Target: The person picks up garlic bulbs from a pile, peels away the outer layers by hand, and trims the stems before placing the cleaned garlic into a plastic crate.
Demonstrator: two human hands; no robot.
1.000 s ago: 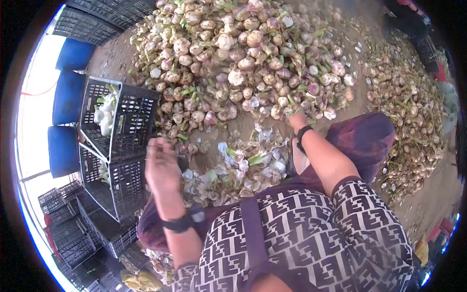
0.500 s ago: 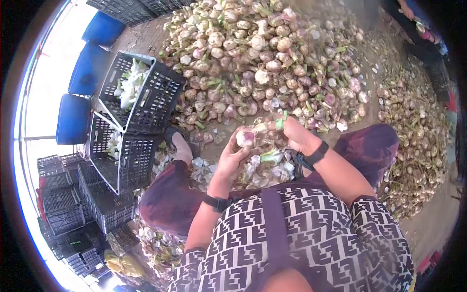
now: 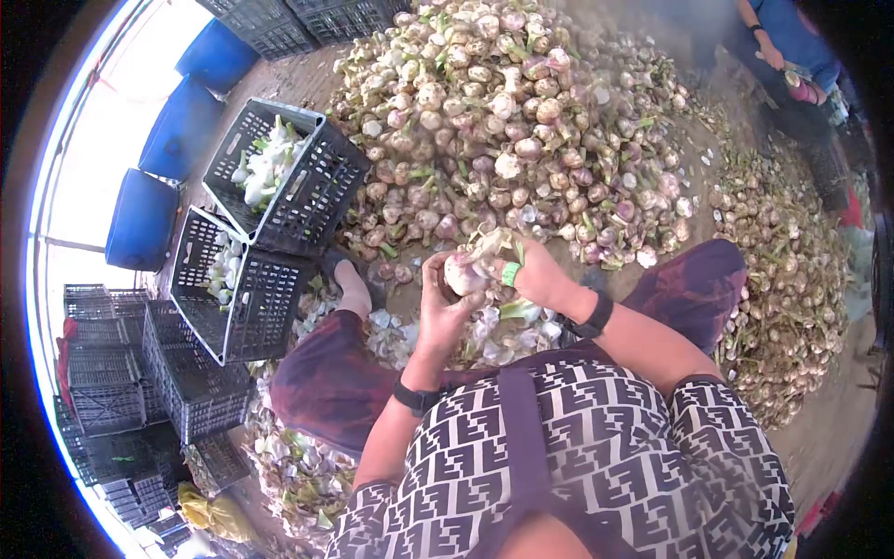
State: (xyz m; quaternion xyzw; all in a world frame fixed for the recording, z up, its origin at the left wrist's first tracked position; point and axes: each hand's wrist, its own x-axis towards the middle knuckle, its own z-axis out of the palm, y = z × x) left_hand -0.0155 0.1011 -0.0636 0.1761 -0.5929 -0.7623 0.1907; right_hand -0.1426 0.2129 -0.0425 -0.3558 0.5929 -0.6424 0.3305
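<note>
My left hand (image 3: 443, 307) is closed around a garlic bulb (image 3: 462, 274), pale with a purplish tint. My right hand (image 3: 548, 279) is right beside it, fingers bent in and pinching the dry garlic skin (image 3: 488, 246) at the bulb's stalk end. A bright green band (image 3: 510, 272) shows at the right fingers; whether a small tool is in them too is hidden. Beneath both hands, peeled skins (image 3: 507, 345) lie on the ground between my legs.
A big heap of garlic (image 3: 521, 140) rises in front, and another pile (image 3: 792, 279) spreads at right. Two tilted black crates (image 3: 321, 191) hold peeled garlic at left. More crates (image 3: 200, 373) and blue barrels (image 3: 140, 219) stand beyond. Another person's hand (image 3: 771, 56) is at upper right.
My right hand has come down and closer to the bulb, and the loose skin is now bunched between both hands. The view has shifted slightly; more of the other person shows.
</note>
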